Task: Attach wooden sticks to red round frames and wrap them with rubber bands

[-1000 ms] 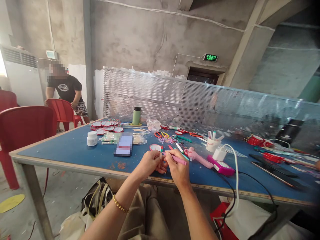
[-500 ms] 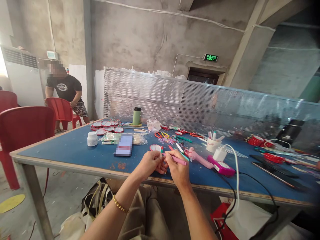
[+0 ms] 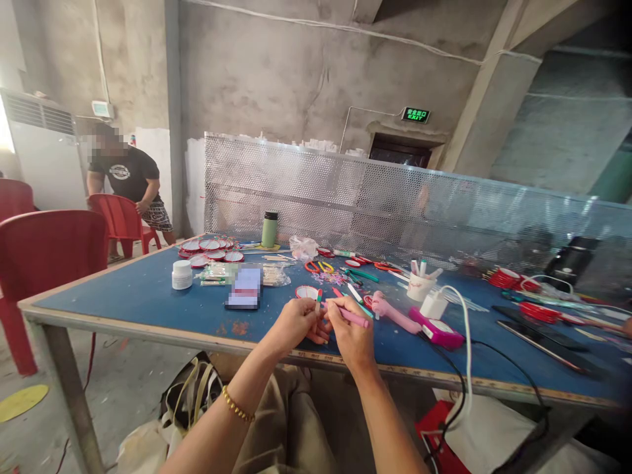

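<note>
My left hand (image 3: 299, 319) is closed on a small white stick with red and green bands (image 3: 318, 301), which points upward from the fingers. A pink marker (image 3: 354, 317) lies in a writing grip in my right hand (image 3: 351, 332), its tip end close to the stick; whether the two touch is hidden by the fingers. Just behind my left hand sits a round white disc with a red rim (image 3: 306, 291). Several coloured markers lie beyond my right hand, among them a white and green marker (image 3: 355, 293).
A phone (image 3: 245, 288), a white jar (image 3: 182, 275) and stacked red-rimmed discs (image 3: 211, 245) are on the left of the blue table (image 3: 148, 309). Right are a pink handheld fan (image 3: 395, 313), a magenta box (image 3: 439, 332) with cables and a pen cup (image 3: 421, 287). Across the room, a person (image 3: 126, 178) leans over a chair.
My hands, the banded stick and the marker stay almost in place. Across the room, the person has shifted slightly left and lower.
</note>
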Demonstrator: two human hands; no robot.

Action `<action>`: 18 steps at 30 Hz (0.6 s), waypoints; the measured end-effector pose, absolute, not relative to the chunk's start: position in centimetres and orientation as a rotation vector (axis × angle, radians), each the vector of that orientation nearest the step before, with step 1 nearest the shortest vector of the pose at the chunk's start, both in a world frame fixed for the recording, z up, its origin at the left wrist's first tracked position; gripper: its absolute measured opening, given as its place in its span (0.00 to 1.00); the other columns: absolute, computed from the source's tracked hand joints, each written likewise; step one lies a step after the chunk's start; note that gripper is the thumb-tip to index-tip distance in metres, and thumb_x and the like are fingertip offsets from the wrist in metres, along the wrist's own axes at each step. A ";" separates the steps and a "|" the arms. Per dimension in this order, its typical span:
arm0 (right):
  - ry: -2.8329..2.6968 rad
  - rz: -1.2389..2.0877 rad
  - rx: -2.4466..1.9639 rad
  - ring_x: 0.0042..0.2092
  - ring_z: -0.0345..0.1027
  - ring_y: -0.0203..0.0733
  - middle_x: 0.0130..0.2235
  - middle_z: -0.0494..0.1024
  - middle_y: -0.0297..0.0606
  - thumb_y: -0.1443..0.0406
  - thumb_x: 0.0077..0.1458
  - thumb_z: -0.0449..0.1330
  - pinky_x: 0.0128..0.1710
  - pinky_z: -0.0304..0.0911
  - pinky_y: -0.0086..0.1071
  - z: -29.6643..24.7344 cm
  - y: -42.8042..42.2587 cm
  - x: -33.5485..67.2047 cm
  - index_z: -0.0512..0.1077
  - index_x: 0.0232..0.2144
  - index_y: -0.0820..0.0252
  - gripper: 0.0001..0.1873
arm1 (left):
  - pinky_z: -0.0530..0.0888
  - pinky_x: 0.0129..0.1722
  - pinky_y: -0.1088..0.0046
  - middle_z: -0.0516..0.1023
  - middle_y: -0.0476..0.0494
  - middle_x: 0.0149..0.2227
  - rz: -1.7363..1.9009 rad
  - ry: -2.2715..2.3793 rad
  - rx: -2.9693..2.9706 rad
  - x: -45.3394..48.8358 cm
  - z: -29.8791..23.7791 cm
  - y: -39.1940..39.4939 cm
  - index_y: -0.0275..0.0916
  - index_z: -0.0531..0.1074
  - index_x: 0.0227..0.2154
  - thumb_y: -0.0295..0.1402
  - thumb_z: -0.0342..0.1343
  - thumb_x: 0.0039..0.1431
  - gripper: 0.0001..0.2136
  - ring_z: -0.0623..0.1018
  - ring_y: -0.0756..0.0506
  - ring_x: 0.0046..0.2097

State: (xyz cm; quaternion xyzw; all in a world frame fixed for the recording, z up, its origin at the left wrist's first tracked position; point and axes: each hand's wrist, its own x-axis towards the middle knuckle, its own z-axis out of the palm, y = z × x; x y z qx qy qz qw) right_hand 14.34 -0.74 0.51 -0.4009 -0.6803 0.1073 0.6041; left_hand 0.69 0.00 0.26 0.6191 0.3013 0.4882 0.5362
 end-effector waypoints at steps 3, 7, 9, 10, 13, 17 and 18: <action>-1.578 0.253 -0.927 0.24 0.69 0.38 0.24 0.75 0.33 0.60 0.59 0.58 0.25 0.65 0.30 0.6 -0.7 14.3 0.71 0.27 0.57 0.11 | 0.79 0.27 0.70 0.74 0.50 0.19 1.160 0.708 1.474 0.7 0.2 0.0 0.38 0.64 0.22 0.46 0.58 0.51 0.16 0.80 0.44 0.26; -1.576 0.261 -0.928 0.22 0.68 0.37 0.23 0.73 0.31 0.60 0.59 0.58 0.24 0.64 0.29 0.6 -0.8 14.3 0.71 0.27 0.57 0.11 | 0.79 0.27 0.70 0.74 0.50 0.19 1.157 0.700 1.474 0.7 0.1 0.1 0.38 0.64 0.23 0.45 0.57 0.53 0.15 0.80 0.45 0.26; -1.575 0.257 -0.928 0.23 0.68 0.37 0.23 0.73 0.32 0.60 0.59 0.58 0.24 0.64 0.30 0.7 -0.9 14.3 0.71 0.27 0.57 0.11 | 0.78 0.27 0.71 0.74 0.50 0.19 1.155 0.696 1.476 0.6 0.0 0.2 0.38 0.64 0.23 0.45 0.57 0.53 0.15 0.80 0.45 0.27; -1.571 0.258 -0.927 0.23 0.69 0.37 0.23 0.73 0.32 0.60 0.59 0.57 0.24 0.64 0.30 0.7 -0.9 14.3 0.71 0.27 0.57 0.10 | 0.78 0.27 0.71 0.74 0.50 0.19 1.154 0.692 1.477 0.6 0.0 0.2 0.38 0.64 0.23 0.45 0.57 0.53 0.15 0.80 0.45 0.27; -1.551 0.265 -0.921 0.22 0.69 0.37 0.23 0.74 0.31 0.60 0.59 0.57 0.23 0.64 0.29 0.7 -1.0 14.3 0.71 0.27 0.58 0.10 | 0.78 0.27 0.71 0.74 0.50 0.20 1.156 0.686 1.474 0.6 0.0 0.2 0.38 0.64 0.24 0.45 0.57 0.53 0.16 0.80 0.46 0.26; -1.560 0.228 -0.928 0.21 0.68 0.36 0.23 0.74 0.31 0.61 0.59 0.57 0.23 0.63 0.30 0.7 -0.8 14.3 0.71 0.27 0.57 0.10 | 0.79 0.27 0.71 0.74 0.49 0.19 1.156 0.694 1.467 0.6 0.2 0.1 0.38 0.64 0.23 0.46 0.58 0.51 0.17 0.80 0.45 0.26; -1.563 0.219 -0.929 0.21 0.68 0.36 0.23 0.74 0.31 0.61 0.59 0.57 0.23 0.63 0.30 0.7 -0.8 14.3 0.71 0.27 0.57 0.10 | 0.79 0.27 0.70 0.74 0.49 0.19 1.154 0.699 1.466 0.6 0.2 0.0 0.38 0.63 0.23 0.46 0.59 0.51 0.17 0.80 0.45 0.26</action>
